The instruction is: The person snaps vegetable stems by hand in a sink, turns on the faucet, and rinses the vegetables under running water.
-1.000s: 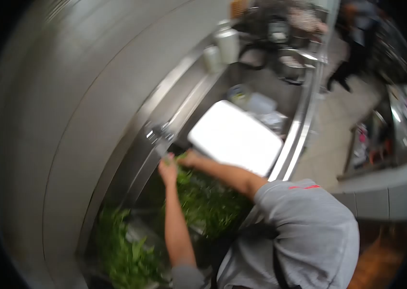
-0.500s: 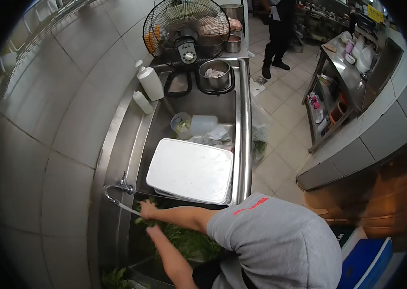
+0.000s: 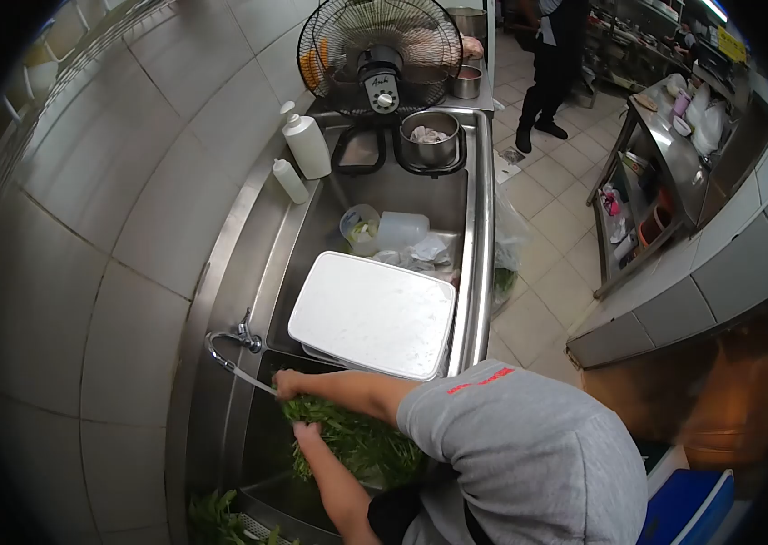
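Observation:
My right hand [image 3: 287, 383] is closed around leafy greens [image 3: 361, 445] beside the stream from the curved tap [image 3: 237, 343]. Just below it, my left hand [image 3: 306, 431] grips the near edge of the same greens, its fingers partly hidden by leaves. A large leafy mass lies under my forearms in the dark sink basin [image 3: 261, 431]. Loose greens [image 3: 211, 516] also lie at the lower left corner. Right beyond my right forearm sits a white lidded container [image 3: 373, 313].
Clear plastic tubs [image 3: 402, 231] and bags lie in the far basin. White bottles [image 3: 307, 145] stand along the wall ledge. A metal pot [image 3: 429, 141] and a fan [image 3: 382, 68] are at the back. Another person [image 3: 543, 82] stands on the tiled floor; a steel table [image 3: 665, 136] is at right.
The view has shifted, so the surroundings sit further right. The greens between my hands now look spread out below the tap, with both hands still at them.

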Action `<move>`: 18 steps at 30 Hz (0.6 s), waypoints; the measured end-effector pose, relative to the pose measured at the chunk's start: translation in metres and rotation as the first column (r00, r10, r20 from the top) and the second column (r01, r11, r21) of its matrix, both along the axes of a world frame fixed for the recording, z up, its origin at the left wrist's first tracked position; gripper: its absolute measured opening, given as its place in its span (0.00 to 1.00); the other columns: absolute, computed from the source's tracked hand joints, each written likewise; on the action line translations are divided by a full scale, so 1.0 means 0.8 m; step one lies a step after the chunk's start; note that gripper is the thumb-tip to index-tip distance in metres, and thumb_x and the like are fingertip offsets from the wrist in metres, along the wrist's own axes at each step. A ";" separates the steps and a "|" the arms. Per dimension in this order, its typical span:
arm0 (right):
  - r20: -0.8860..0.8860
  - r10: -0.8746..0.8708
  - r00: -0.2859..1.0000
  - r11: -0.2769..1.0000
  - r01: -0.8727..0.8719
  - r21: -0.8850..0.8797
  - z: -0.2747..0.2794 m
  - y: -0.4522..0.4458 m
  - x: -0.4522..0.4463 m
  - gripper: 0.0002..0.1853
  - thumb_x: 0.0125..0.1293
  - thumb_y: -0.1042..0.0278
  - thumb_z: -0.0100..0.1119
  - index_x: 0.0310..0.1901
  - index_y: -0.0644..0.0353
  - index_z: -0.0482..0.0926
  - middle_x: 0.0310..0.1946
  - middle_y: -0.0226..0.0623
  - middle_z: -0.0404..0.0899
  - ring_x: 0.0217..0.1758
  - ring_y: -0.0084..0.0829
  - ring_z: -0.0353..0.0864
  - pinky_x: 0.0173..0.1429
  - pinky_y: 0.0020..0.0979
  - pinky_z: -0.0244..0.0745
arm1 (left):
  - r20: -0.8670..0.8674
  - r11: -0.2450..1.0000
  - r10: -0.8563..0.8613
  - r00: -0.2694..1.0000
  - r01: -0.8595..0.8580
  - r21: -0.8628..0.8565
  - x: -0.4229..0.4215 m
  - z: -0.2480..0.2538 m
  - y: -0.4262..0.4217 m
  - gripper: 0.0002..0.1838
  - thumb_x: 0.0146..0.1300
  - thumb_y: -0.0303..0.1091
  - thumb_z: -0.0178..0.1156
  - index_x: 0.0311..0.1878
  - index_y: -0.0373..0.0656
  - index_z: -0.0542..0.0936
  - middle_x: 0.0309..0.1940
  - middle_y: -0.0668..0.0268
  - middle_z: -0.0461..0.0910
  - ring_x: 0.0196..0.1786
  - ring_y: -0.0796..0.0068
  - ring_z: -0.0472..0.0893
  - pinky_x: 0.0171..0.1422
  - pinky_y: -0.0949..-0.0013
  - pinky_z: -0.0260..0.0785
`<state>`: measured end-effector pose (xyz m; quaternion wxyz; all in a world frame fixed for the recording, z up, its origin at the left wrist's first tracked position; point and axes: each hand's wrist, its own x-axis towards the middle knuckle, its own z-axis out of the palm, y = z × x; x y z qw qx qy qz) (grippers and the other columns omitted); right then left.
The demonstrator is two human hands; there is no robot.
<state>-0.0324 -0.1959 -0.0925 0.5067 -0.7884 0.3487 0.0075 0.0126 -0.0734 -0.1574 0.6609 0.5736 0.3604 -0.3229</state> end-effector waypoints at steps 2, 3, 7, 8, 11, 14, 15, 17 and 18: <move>0.024 0.027 0.999 0.995 -0.024 -0.094 0.034 0.020 -0.012 0.20 0.42 0.66 0.61 0.41 0.62 0.76 0.41 0.50 0.75 0.45 0.46 0.75 0.45 0.39 0.73 | -0.014 0.999 0.026 1.000 -0.026 0.023 -0.001 -0.008 0.007 0.23 0.58 0.38 0.51 0.55 0.37 0.65 0.51 0.57 0.69 0.47 0.58 0.71 0.50 0.56 0.64; -0.018 0.036 0.999 0.993 -0.038 -0.112 0.040 0.021 -0.007 0.20 0.42 0.68 0.62 0.41 0.61 0.76 0.41 0.49 0.76 0.45 0.45 0.76 0.45 0.40 0.73 | -0.018 0.999 0.042 0.999 -0.042 0.035 -0.001 -0.010 0.010 0.23 0.58 0.38 0.51 0.55 0.37 0.65 0.51 0.57 0.69 0.47 0.58 0.71 0.50 0.56 0.65; -0.156 -0.007 0.988 0.992 -0.012 -0.122 0.083 0.025 -0.006 0.19 0.41 0.74 0.64 0.40 0.60 0.77 0.39 0.43 0.77 0.45 0.40 0.77 0.44 0.40 0.74 | -0.027 0.992 0.089 0.996 -0.087 0.087 0.000 -0.019 0.014 0.24 0.57 0.38 0.52 0.55 0.36 0.65 0.51 0.57 0.69 0.47 0.59 0.71 0.50 0.57 0.65; -0.178 -0.010 0.984 0.996 -0.006 -0.087 0.093 0.023 -0.006 0.19 0.41 0.74 0.64 0.40 0.60 0.77 0.39 0.42 0.78 0.45 0.39 0.77 0.45 0.40 0.74 | -0.030 0.991 0.096 0.995 -0.093 0.101 0.002 -0.019 0.013 0.24 0.57 0.37 0.52 0.55 0.36 0.65 0.51 0.57 0.69 0.47 0.59 0.71 0.51 0.57 0.65; -0.360 0.352 0.864 0.841 -0.461 -0.283 0.076 0.013 0.022 0.15 0.43 0.66 0.63 0.37 0.57 0.79 0.38 0.38 0.79 0.43 0.36 0.78 0.44 0.34 0.74 | 0.005 0.983 0.088 0.996 -0.087 0.158 0.005 -0.013 0.004 0.25 0.56 0.37 0.53 0.55 0.35 0.65 0.51 0.57 0.69 0.47 0.59 0.71 0.51 0.57 0.65; -0.520 0.523 0.675 0.564 -0.732 -0.383 0.022 -0.002 0.067 0.17 0.43 0.58 0.64 0.35 0.56 0.80 0.40 0.38 0.78 0.44 0.33 0.77 0.45 0.32 0.73 | 0.382 0.958 -0.286 0.878 0.265 0.110 -0.006 -0.004 -0.006 0.29 0.55 0.39 0.56 0.57 0.34 0.63 0.53 0.56 0.68 0.50 0.59 0.70 0.53 0.59 0.64; -0.278 0.341 0.898 0.874 -0.412 -0.260 0.039 0.006 0.049 0.17 0.43 0.58 0.63 0.35 0.56 0.80 0.40 0.38 0.78 0.43 0.33 0.77 0.45 0.32 0.73 | 0.534 0.907 -0.400 0.744 0.406 0.113 -0.011 -0.004 -0.009 0.31 0.54 0.39 0.58 0.57 0.34 0.62 0.53 0.56 0.67 0.51 0.59 0.69 0.54 0.60 0.63; -0.169 0.164 0.972 0.967 -0.192 -0.165 0.053 0.013 0.026 0.16 0.43 0.57 0.62 0.34 0.56 0.80 0.39 0.37 0.78 0.43 0.33 0.77 0.45 0.32 0.73 | 0.629 0.783 -0.602 0.492 0.516 0.346 -0.021 -0.004 -0.015 0.33 0.54 0.42 0.59 0.58 0.33 0.61 0.55 0.55 0.65 0.55 0.57 0.67 0.57 0.60 0.60; -0.158 0.123 0.980 0.978 -0.146 -0.148 0.051 0.013 0.024 0.16 0.44 0.57 0.62 0.34 0.56 0.80 0.39 0.37 0.78 0.43 0.33 0.77 0.45 0.32 0.73 | 0.570 0.698 -0.704 0.424 0.560 0.445 -0.023 -0.002 -0.014 0.33 0.54 0.42 0.59 0.58 0.34 0.61 0.56 0.54 0.65 0.56 0.57 0.67 0.57 0.60 0.59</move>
